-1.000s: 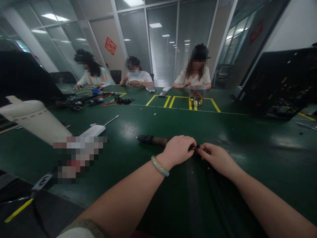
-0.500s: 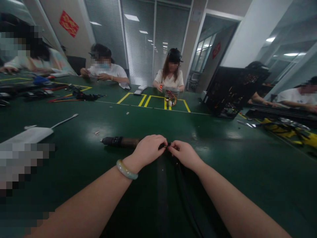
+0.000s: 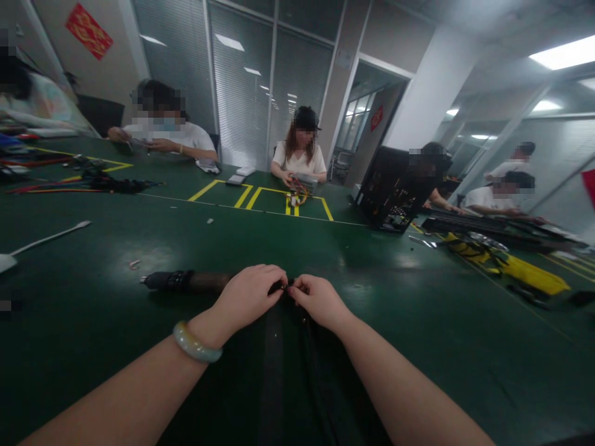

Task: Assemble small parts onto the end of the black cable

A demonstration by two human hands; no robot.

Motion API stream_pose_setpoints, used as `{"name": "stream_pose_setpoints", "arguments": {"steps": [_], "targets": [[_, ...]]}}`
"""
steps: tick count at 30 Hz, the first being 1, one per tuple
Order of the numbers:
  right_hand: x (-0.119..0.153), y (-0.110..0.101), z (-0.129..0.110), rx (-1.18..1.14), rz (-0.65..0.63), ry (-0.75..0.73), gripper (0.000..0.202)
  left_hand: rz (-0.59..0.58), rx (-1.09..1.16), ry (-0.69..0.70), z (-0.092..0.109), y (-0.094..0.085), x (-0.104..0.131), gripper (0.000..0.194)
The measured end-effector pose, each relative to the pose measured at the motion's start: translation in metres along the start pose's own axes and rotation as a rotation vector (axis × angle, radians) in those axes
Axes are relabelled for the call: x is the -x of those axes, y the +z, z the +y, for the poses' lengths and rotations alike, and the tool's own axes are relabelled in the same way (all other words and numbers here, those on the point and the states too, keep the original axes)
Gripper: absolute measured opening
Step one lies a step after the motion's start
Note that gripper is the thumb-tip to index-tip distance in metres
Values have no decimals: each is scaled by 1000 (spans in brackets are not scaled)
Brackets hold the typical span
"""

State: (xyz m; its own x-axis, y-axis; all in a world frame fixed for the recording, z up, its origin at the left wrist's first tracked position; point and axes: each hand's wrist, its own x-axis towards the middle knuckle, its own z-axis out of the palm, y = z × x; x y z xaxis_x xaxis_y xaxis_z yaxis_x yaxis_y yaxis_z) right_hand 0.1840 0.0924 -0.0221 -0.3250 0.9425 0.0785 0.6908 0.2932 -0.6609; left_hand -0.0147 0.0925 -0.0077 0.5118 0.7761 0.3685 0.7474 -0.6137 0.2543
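Fingers of left hand and right hand pinch dark part; red poster bears blurred lettering.

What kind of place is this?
Probably an electronics workshop: there's a long green table marked with yellow tape, bundled wires, and a black tool by the left hand.

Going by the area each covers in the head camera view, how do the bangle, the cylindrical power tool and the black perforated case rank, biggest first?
1. Black perforated case
2. Cylindrical power tool, visible part only
3. Bangle
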Motion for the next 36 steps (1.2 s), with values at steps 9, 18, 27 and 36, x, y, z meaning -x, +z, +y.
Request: {"name": "stream_pose_setpoints", "arguments": {"steps": [9,18,27,36], "targets": [[0,0,0,-17,5,-10,21,4,-21,-28,2,0,0,11],[1,-1,-3,-34,-3,6,20,6,-21,-23,2,0,1,12],[1,-1,-4,-38,-4,11,20,27,-29,-46,3,1,2,14],[0,-1,-3,-31,-4,-9,21,25,-14,-46,3,0,3,13]]}}
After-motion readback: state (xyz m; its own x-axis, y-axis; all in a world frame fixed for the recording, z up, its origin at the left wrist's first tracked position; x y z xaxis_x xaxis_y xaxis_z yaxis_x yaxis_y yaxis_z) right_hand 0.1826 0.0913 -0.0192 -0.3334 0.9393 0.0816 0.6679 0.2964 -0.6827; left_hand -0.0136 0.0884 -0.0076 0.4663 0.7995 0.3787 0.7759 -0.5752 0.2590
